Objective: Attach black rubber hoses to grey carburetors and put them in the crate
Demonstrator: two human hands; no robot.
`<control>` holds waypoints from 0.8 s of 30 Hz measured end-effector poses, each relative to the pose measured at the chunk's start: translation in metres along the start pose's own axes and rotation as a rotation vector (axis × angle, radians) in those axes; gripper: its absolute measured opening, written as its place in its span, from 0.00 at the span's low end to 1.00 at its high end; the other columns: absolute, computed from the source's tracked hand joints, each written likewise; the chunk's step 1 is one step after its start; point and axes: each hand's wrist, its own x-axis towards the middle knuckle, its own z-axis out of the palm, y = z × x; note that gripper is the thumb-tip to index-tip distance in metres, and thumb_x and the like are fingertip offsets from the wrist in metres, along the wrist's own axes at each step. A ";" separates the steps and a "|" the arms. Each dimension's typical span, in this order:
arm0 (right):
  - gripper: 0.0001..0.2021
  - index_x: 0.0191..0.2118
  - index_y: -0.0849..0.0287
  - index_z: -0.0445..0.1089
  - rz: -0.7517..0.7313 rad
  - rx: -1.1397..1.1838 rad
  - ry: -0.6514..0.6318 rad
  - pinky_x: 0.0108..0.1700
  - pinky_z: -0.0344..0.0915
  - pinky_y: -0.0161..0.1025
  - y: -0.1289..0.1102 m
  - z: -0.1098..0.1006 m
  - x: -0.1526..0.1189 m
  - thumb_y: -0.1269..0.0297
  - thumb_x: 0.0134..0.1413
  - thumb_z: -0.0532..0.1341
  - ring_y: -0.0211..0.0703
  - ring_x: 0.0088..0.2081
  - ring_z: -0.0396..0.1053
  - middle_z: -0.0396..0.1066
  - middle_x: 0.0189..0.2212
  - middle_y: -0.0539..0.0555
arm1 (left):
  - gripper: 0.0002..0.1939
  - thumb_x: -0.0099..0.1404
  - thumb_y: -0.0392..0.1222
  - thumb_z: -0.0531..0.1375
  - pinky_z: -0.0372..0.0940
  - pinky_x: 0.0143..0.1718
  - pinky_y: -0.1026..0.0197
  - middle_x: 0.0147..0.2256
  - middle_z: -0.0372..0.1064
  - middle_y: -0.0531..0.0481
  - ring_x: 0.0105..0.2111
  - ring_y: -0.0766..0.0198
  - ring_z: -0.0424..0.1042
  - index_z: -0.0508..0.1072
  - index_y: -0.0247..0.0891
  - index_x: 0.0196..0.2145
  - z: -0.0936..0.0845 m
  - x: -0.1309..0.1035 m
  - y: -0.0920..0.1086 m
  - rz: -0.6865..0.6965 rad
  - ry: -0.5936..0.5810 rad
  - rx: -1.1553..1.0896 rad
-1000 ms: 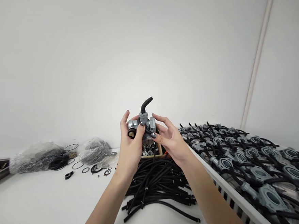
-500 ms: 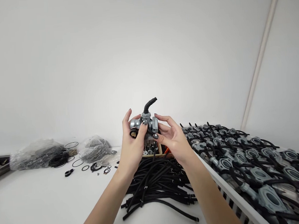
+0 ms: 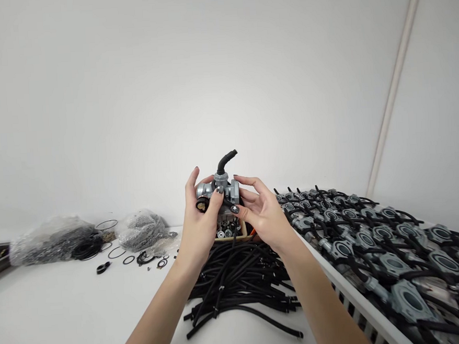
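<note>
1. In the head view, we have the metal carburetor (image 3: 221, 180) at the centre of the frame, raised above the surface (image 3: 47, 321), with its black elbow tube (image 3: 226, 160) pointing up and right.
2. Our left hand (image 3: 202, 226) grasps its left side, thumb across the front and fingers behind, probably to steady the body while its front faces us.
3. Our right hand (image 3: 267, 215) is lightly curled at the right end, fingertips by the flange and thumb at a short black hose on the front; we cannot tell how firmly it grips. This seems to leave the top untouched.
4. Below centre, the black hoses (image 3: 237, 276) lie in a loose pile before the small parts tray (image 3: 234, 238), likely kept within reach of both hands.
5. At lower right, the white crate (image 3: 351, 287) holds similar carburetors in rows, perhaps to save space; its raised rim runs beside our right forearm and limits sideways movement.
6. Bagged parts (image 3: 53, 239) line the wall at middle left. We judge the easiest room to be upward and toward the lower left.
</note>
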 end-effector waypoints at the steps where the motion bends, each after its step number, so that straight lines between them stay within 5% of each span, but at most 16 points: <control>1: 0.28 0.51 0.53 0.63 -0.003 -0.003 -0.003 0.53 0.71 0.50 0.000 0.000 0.000 0.60 0.45 0.74 0.50 0.49 0.76 0.78 0.48 0.57 | 0.34 0.64 0.50 0.64 0.71 0.40 0.63 0.58 0.67 0.49 0.43 0.62 0.74 0.57 0.58 0.64 0.000 0.000 0.000 0.002 -0.001 0.000; 12: 0.23 0.54 0.52 0.61 -0.035 -0.093 -0.030 0.56 0.68 0.50 0.002 0.000 -0.002 0.60 0.55 0.67 0.47 0.51 0.74 0.75 0.51 0.58 | 0.34 0.64 0.52 0.63 0.71 0.36 0.66 0.58 0.67 0.49 0.43 0.62 0.75 0.57 0.59 0.64 -0.002 0.000 0.000 -0.006 -0.006 0.000; 17: 0.24 0.52 0.52 0.64 -0.024 -0.061 -0.030 0.55 0.70 0.50 0.001 -0.003 -0.001 0.59 0.51 0.71 0.48 0.50 0.75 0.78 0.48 0.56 | 0.35 0.62 0.51 0.65 0.71 0.38 0.65 0.57 0.69 0.49 0.43 0.62 0.76 0.58 0.58 0.63 -0.002 0.001 0.003 -0.038 -0.013 -0.072; 24: 0.26 0.56 0.49 0.67 -0.008 -0.111 -0.093 0.61 0.65 0.52 -0.006 -0.008 -0.001 0.61 0.51 0.71 0.51 0.57 0.71 0.76 0.52 0.55 | 0.25 0.64 0.50 0.63 0.66 0.26 0.72 0.41 0.77 0.55 0.31 0.69 0.74 0.68 0.54 0.58 -0.009 0.011 0.005 -0.224 0.012 -0.257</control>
